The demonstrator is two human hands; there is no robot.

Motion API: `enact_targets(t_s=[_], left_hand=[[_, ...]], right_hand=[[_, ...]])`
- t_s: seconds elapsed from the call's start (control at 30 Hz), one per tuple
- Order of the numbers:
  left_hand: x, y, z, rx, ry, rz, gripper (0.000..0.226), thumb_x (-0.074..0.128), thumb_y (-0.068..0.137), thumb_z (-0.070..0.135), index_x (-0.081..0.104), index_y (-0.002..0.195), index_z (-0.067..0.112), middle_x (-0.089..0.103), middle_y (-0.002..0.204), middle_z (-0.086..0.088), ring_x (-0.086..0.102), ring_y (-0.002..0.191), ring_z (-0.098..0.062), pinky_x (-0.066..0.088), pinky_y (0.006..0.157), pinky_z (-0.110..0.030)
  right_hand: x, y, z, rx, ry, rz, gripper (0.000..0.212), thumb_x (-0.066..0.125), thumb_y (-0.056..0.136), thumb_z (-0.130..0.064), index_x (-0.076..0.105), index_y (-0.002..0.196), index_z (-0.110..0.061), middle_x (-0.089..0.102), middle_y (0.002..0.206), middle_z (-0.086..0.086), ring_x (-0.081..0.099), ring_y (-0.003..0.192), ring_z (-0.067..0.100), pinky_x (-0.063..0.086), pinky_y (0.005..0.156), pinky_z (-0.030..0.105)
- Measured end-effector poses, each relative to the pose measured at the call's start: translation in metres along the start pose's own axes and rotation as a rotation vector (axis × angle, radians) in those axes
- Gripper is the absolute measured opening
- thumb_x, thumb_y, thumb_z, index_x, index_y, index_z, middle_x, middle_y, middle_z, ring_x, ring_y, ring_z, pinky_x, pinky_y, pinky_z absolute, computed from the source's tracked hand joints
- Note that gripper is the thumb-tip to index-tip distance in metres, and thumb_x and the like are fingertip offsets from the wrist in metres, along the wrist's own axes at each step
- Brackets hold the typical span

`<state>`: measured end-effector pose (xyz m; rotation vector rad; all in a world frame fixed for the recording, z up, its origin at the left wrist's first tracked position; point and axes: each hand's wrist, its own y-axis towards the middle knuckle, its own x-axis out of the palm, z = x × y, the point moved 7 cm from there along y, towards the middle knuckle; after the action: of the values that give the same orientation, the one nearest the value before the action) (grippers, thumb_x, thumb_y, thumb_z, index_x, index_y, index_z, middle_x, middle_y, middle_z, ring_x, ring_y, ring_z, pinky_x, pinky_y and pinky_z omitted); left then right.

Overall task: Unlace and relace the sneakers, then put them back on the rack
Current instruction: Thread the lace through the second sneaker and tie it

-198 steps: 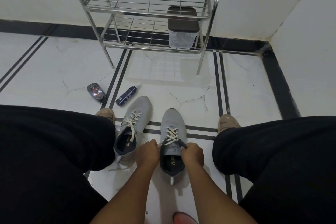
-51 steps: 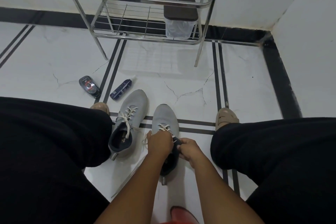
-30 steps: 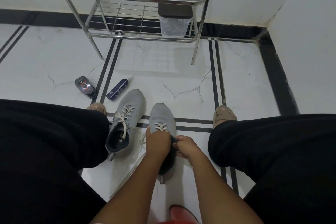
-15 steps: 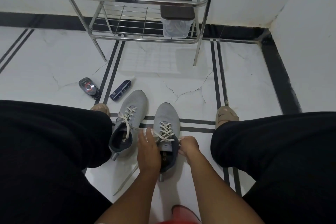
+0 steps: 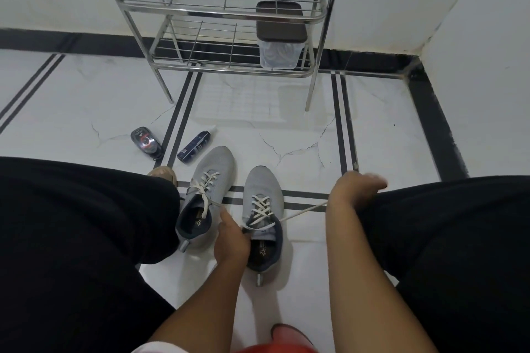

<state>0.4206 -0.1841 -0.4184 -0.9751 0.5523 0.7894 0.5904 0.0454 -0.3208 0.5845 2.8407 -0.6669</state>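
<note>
On the white tiled floor [image 5: 286, 129] between a seated person's knees stand two grey knit sneakers [image 5: 262, 209]. The left hand [image 5: 229, 241] pinches the right sneaker's cream lace [image 5: 304, 210] at the eyelets; the right hand [image 5: 354, 189] pulls its end taut, grip closed round it. A chrome wire rack [image 5: 223, 13] stands beyond.

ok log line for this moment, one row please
step: lacing right sneaker | left hand: steadies collar | right hand: pulls lace taut rightward | left sneaker: on floor | rack: no shoes
</note>
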Motion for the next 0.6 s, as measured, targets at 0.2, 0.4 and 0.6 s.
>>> enact_targets(t_s=[0.2,0.4,0.6], left_hand=[[0.002,-0.002,0.002,-0.01,0.064,-0.073,0.024,0.049,0.088,0.026,0.052,0.109,0.015,0.063,0.106,-0.009,0.055,0.089,-0.027,0.043,0.072,-0.032],[0.004,0.01,-0.017,-0.082,-0.143,-0.038,0.026,0.04,0.097,0.028,0.052,0.082,0.011,0.064,0.098,-0.017,0.056,0.086,-0.031,0.038,0.07,-0.032],[0.016,0.028,-0.024,-0.138,-0.167,-0.085,0.028,0.05,0.097,0.027,0.06,0.09,0.002,0.065,0.103,-0.024,0.06,0.095,-0.037,0.038,0.07,-0.032]], right_hand=[[0.049,-0.031,0.031,-0.308,-0.838,-0.571,0.024,0.038,0.095,-0.018,0.06,0.086,-0.013,0.062,0.094,0.008,0.057,0.088,0.029,0.041,0.07,0.029],[0.042,-0.059,0.129,-0.08,-1.057,-0.904,0.027,0.049,0.093,-0.022,0.068,0.103,-0.006,0.061,0.093,0.01,0.056,0.082,0.027,0.044,0.067,0.026],[0.04,-0.051,0.13,-0.058,-1.069,-0.829,0.015,0.051,0.092,-0.014,0.064,0.089,-0.01,0.06,0.097,0.012,0.055,0.086,0.023,0.041,0.071,0.025]])
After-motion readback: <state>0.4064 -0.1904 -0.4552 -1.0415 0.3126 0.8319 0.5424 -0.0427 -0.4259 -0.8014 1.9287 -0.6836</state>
